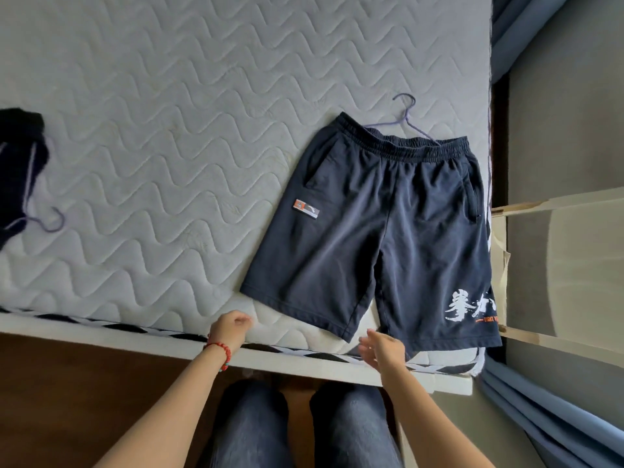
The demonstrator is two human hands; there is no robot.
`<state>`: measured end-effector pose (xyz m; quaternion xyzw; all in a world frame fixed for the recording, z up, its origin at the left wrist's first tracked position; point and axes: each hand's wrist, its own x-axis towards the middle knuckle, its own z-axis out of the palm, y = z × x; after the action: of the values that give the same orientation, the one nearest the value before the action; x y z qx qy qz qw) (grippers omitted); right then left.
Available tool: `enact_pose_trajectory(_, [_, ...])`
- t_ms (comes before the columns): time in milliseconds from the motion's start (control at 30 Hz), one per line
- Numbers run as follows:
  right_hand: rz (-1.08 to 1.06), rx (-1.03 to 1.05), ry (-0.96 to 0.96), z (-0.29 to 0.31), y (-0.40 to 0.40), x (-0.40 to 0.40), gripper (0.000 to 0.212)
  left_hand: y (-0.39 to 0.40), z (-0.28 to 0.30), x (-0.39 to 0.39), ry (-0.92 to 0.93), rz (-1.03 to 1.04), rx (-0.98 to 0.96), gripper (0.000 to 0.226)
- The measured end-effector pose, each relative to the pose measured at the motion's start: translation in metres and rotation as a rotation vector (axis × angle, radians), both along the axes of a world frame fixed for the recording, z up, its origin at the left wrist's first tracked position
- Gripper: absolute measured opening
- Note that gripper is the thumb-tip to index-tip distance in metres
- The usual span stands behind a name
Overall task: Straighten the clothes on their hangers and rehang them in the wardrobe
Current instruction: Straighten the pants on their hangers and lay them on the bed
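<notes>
While both hands hover at the near edge of the mattress (pixel 152 96), neither holds anything. Left hand (pixel 231 327), 6 o'clock of centre, fingers loosely curled, empty, red bead bracelet (pixel 219 349) at the wrist. Right hand (pixel 383 346), just toward 5 o'clock, fingers relaxed and spread, close to the hem of the nearer leg but, as far as I can tell, not touching.

Navy shorts (pixel 371 224) lie flat at 3 o'clock, waistband away from the person, white lettering on the right leg. Purple wire hanger (pixel 407 116) pokes out past the waistband at 1 o'clock; whether it is properly threaded inside is hidden.

Judgement: cloth looks smoothed, next comes the lift. Best taken by the hanger hook with one hand, the other steadying the waistband so it sits level and does not slide off the wire. Right leg overhangs the mattress edge; could drag.

Second dark garment (pixel 20 173) on its own purple hanger at 9 o'clock, still bunched, well apart.

Surface: quilted, wave-stitched, bare. Dark wood floor (pixel 67 383) at 7 o'clock, blue curtain (pixel 557 417) at 4 o'clock. Wardrobe not identifiable.
</notes>
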<state>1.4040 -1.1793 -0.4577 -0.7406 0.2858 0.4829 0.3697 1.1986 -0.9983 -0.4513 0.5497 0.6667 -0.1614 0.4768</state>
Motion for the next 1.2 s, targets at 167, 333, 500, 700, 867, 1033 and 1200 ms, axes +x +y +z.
enact_pose_trajectory(167, [0.297, 0.034, -0.091, 0.024, 0.049, -0.019, 0.014, 0.014, 0.046, -0.053, -0.023, 0.050, 0.071, 0.024])
enact_pose_trajectory(333, [0.489, 0.067, -0.086, 0.045, 0.103, -0.067, 0.009, 0.014, 0.070, -0.153, -0.131, 0.344, 0.120, 0.016])
enact_pose_trajectory(500, [0.648, 0.135, -0.089, 0.066, 0.162, -0.142, 0.013, 0.010, 0.084, -0.267, -0.217, 0.669, 0.128, 0.012])
enact_pose_trajectory(700, [0.856, 0.151, -0.068, 0.076, 0.217, -0.234, 0.009, 0.002, 0.083, -0.391, -0.166, 0.946, 0.131, 0.014])
enact_pose_trajectory(867, [1.013, 0.127, -0.018, 0.079, 0.259, -0.297, 0.009, 0.009, 0.083, -0.441, -0.180, 1.081, 0.108, 0.011])
enact_pose_trajectory(1033, [1.096, 0.100, -0.025, 0.075, 0.303, -0.338, 0.012, 0.053, 0.089, -0.468, -0.244, 1.106, 0.124, 0.015])
enact_pose_trajectory(1200, [1.097, 0.075, -0.031, 0.063, 0.359, -0.375, 0.012, 0.114, 0.085, -0.507, -0.250, 1.066, 0.116, 0.011])
